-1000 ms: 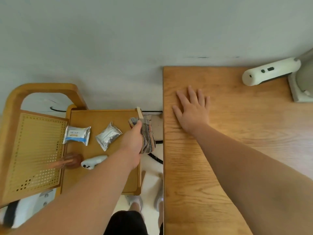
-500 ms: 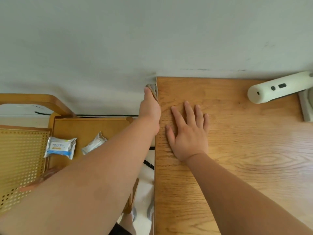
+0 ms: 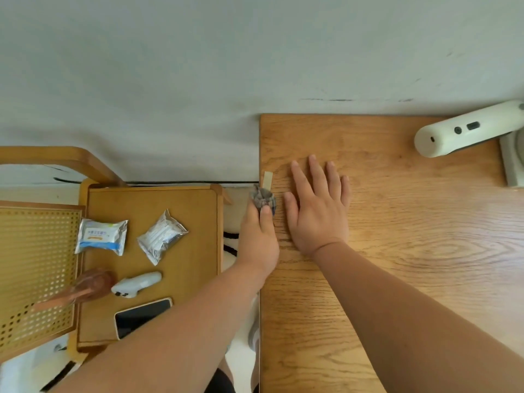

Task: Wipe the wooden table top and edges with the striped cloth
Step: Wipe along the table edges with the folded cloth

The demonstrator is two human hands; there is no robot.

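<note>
The wooden table top (image 3: 397, 279) fills the right half of the head view, its left edge running straight down the middle. My left hand (image 3: 259, 239) grips the bunched striped cloth (image 3: 263, 199) against that left edge, thumb on top of the table, fingers hidden over the side. My right hand (image 3: 317, 205) lies flat on the table top just right of the cloth, fingers spread and straight. A small pale tag (image 3: 267, 179) sticks up at the edge just beyond the cloth.
A low wooden side table (image 3: 195, 245) stands left of the gap, carrying two foil packets (image 3: 102, 236), a white controller (image 3: 136, 284), a dark phone (image 3: 141, 316) and a brown wooden tool (image 3: 85, 287). A white device (image 3: 465, 129) lies at the table's far right. The wall runs behind.
My left hand has slid the cloth back along the table's left edge from the far corner toward me. My right hand stays flat in about the same spot.
</note>
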